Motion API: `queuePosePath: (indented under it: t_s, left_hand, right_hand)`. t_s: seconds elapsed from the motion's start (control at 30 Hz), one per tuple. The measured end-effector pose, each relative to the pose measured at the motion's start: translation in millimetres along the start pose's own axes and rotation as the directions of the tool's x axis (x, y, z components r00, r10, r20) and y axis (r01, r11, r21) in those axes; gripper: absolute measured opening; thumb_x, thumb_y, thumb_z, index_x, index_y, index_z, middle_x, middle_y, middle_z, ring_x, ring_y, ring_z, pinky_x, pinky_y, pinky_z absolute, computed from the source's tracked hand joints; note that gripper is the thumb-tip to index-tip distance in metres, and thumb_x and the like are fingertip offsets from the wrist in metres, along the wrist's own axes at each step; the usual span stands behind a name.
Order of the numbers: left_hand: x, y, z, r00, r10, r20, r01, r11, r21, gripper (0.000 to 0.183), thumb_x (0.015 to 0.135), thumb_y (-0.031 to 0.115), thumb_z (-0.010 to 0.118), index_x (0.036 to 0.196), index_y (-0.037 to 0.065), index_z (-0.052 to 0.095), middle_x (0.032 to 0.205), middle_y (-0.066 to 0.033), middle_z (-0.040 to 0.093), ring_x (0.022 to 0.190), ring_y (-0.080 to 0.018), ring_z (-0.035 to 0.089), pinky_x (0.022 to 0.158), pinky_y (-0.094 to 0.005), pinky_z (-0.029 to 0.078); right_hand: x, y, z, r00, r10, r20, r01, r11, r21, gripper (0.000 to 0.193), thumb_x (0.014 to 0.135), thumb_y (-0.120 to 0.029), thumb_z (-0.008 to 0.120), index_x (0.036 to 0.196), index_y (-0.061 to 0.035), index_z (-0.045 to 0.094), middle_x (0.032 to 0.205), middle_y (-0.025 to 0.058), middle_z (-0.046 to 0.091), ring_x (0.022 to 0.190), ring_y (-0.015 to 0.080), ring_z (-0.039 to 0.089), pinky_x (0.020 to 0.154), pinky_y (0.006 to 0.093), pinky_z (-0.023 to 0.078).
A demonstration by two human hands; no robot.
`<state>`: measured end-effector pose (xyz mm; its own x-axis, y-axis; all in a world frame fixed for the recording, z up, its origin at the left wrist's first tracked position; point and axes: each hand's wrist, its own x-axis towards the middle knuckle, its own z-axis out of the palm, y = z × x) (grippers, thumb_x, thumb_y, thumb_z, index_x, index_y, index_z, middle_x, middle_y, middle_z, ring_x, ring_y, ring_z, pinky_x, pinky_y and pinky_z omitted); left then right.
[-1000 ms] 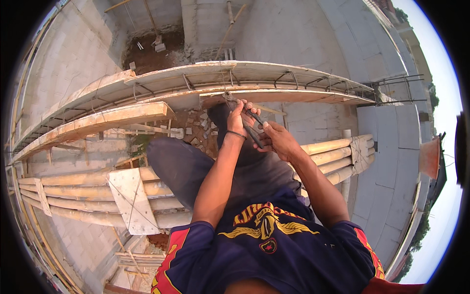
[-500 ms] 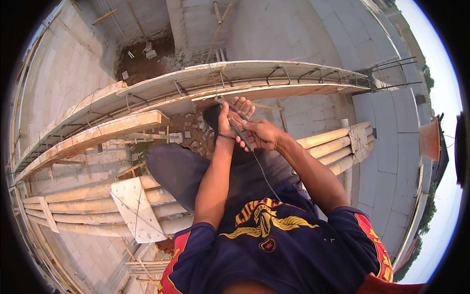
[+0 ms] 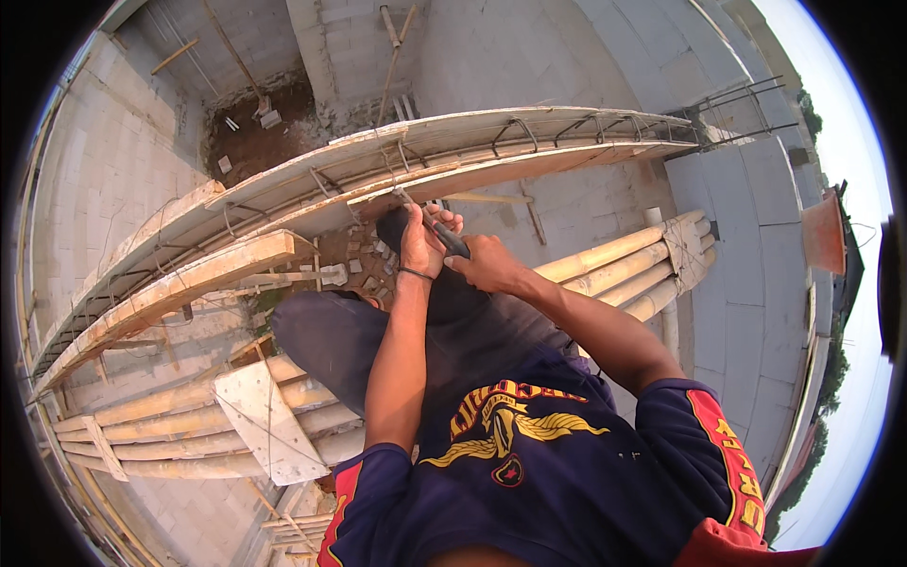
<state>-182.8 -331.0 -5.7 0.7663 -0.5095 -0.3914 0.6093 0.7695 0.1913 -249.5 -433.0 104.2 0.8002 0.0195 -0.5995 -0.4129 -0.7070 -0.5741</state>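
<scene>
Long-handled pincers with dark grips slant between my two hands, their metal head up at the near board of a formwork beam. My right hand is closed round the grip end. My left hand, with a dark band at the wrist, has its thumb up by the head and its fingers curled partly about the tool's shaft. Whether a tie wire sits in the jaws is too small to make out. Bent steel stirrups and bars lie inside the beam's trough, just beyond my hands.
Bundled bamboo poles run under me to both sides, with a pale board tied on at left. A thick plank edges the beam. Far below lies rubble-strewn ground. Block walls and an orange bucket are at right.
The pincers have turned with my right hand, which has moved up, and less of the grips shows. My left fingers, spread before, are more curled. The whole view has shifted slightly.
</scene>
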Motion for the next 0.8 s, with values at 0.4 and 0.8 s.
queuePosePath:
  t_s: [0.4,0.8]
  left_hand:
    - [19,-1,7,0.984,-0.002,-0.176,0.002,1.0,0.003,0.017,0.099,0.021,0.047,0.086,0.012,0.05,0.067,0.0009,0.045,0.053,-0.0149,0.043,0.056,-0.0379,0.044]
    - [-30,15,-14,0.873,0.349,-0.342,-0.007,0.709,0.705,0.046,0.1,0.045,0.049,0.092,0.001,0.06,0.081,-0.0102,0.063,0.075,-0.0185,0.065,0.062,-0.033,0.051]
  right_hand:
    - [0,-4,-2,0.996,0.074,-0.044,-0.079,0.989,-0.125,0.072,0.078,-0.045,0.077,0.119,0.0064,0.047,0.107,0.0254,0.061,0.089,0.0359,0.066,0.079,0.0444,0.055]
    - [8,13,-29,0.921,-0.031,0.388,-0.318,0.515,0.796,0.031,0.101,-0.029,0.052,0.109,0.0008,0.054,0.088,0.0142,0.063,0.068,0.0187,0.061,0.059,0.0324,0.051]
